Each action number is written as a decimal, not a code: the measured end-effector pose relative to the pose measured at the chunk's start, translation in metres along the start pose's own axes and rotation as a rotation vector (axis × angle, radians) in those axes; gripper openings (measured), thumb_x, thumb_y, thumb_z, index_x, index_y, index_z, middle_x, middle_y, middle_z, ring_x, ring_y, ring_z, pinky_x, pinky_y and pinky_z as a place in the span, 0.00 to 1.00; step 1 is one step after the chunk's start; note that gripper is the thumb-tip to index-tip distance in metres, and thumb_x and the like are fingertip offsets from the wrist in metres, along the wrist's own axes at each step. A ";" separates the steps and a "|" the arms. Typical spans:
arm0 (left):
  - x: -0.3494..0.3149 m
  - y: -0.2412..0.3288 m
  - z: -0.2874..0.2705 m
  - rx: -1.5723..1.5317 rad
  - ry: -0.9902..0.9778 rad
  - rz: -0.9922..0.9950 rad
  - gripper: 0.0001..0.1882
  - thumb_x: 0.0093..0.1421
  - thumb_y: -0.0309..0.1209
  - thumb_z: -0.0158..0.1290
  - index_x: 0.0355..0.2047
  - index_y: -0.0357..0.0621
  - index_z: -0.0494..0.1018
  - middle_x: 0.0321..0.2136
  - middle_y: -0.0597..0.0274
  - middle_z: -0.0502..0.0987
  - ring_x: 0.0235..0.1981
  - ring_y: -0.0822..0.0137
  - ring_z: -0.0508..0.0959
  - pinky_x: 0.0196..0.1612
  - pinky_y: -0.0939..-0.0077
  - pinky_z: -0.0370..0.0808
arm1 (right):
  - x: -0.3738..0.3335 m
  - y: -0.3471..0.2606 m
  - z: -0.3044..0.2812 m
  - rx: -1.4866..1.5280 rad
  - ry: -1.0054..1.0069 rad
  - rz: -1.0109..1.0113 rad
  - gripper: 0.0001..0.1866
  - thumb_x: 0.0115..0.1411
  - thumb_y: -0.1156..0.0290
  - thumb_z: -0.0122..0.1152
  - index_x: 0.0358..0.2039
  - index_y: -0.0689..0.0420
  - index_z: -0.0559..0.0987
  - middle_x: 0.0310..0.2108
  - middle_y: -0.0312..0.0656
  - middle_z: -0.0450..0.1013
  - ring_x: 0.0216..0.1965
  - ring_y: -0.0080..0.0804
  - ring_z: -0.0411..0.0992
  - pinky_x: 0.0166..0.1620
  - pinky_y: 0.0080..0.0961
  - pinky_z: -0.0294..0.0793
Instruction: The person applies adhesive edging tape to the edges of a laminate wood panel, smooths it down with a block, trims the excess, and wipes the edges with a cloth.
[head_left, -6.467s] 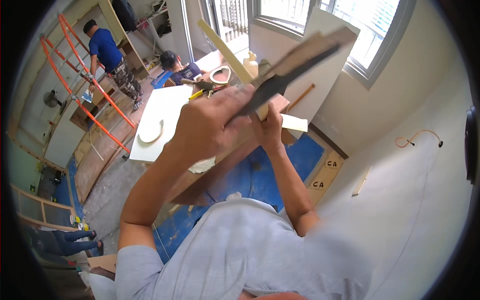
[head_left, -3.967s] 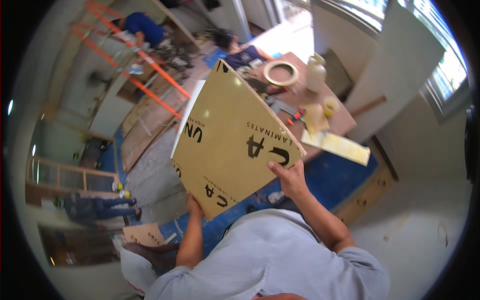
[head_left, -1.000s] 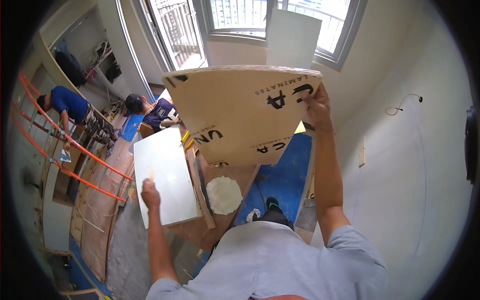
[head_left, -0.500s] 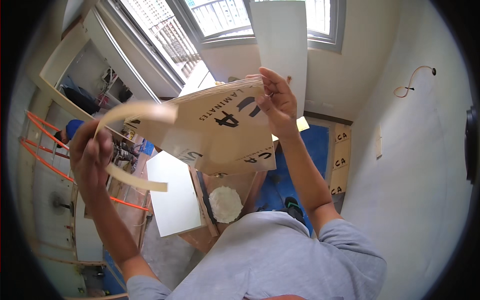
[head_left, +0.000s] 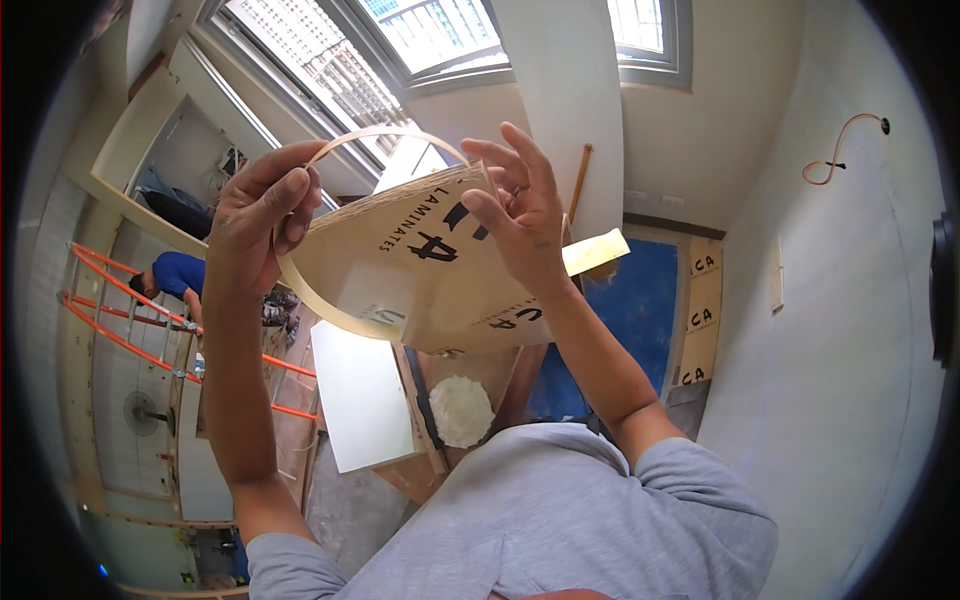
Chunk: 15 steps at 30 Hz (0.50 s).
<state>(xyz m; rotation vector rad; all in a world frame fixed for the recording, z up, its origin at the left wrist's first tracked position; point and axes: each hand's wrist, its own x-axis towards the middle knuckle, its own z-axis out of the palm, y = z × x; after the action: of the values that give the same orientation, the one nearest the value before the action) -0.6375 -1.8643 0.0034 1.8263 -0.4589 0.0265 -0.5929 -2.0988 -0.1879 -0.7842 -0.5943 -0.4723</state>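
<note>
A beige laminated board [head_left: 350, 265] with dark printed lettering is tilted in front of me, its layered rough edge facing up and away. My left hand [head_left: 265, 215] is closed, pinching a thin, pale, flexible edging strip [head_left: 385, 131]. The strip arches over the board's upper edge, and its other length curves down across the board's face. At the board's upper right corner is my right hand [head_left: 520, 205], its thumb by the face and its index finger at the strip's end, with the other fingers raised. What supports the board below is hidden.
A white panel [head_left: 365, 400] lies beneath, beside a round whitish mass [head_left: 462, 412]. A tall pale panel [head_left: 575, 110] leans by the window. At left, a person in blue [head_left: 178, 275] bends beside an orange ladder [head_left: 125, 310]. Blue covering [head_left: 630, 320] lies on the floor at right.
My left hand has moved right and up, bringing the strip to the board's upper edge. The fingers of my right hand have shifted left along the corner. The person in blue shows more fully.
</note>
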 end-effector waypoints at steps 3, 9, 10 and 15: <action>0.003 -0.005 0.001 -0.029 -0.006 -0.026 0.20 0.72 0.31 0.56 0.61 0.36 0.75 0.33 0.65 0.76 0.20 0.84 0.68 0.19 0.92 0.63 | 0.004 -0.002 0.003 -0.046 0.015 0.013 0.40 0.65 0.72 0.71 0.72 0.56 0.60 0.59 0.48 0.73 0.48 0.26 0.75 0.49 0.24 0.84; 0.007 -0.010 0.002 -0.042 -0.034 -0.040 0.19 0.71 0.31 0.57 0.60 0.37 0.76 0.33 0.65 0.77 0.20 0.84 0.68 0.19 0.91 0.62 | 0.005 0.001 0.006 -0.015 0.020 0.038 0.35 0.66 0.72 0.70 0.70 0.58 0.65 0.59 0.49 0.72 0.50 0.24 0.76 0.49 0.22 0.84; 0.008 -0.011 0.002 -0.041 -0.038 -0.038 0.19 0.71 0.31 0.58 0.60 0.37 0.76 0.33 0.65 0.77 0.20 0.84 0.69 0.19 0.91 0.62 | 0.004 0.002 0.006 -0.003 0.023 0.044 0.33 0.66 0.72 0.69 0.69 0.59 0.66 0.58 0.49 0.73 0.50 0.24 0.76 0.48 0.22 0.84; 0.010 -0.014 0.000 0.004 -0.035 -0.056 0.20 0.69 0.31 0.60 0.58 0.36 0.77 0.32 0.65 0.78 0.20 0.84 0.69 0.19 0.91 0.62 | 0.004 -0.004 0.010 0.027 0.032 0.064 0.26 0.68 0.75 0.66 0.64 0.62 0.71 0.54 0.46 0.75 0.48 0.23 0.78 0.48 0.21 0.84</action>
<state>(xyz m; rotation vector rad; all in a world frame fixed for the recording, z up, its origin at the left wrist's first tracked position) -0.6241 -1.8640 -0.0073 1.8455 -0.4323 -0.0430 -0.5960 -2.0946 -0.1778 -0.7663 -0.5433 -0.4161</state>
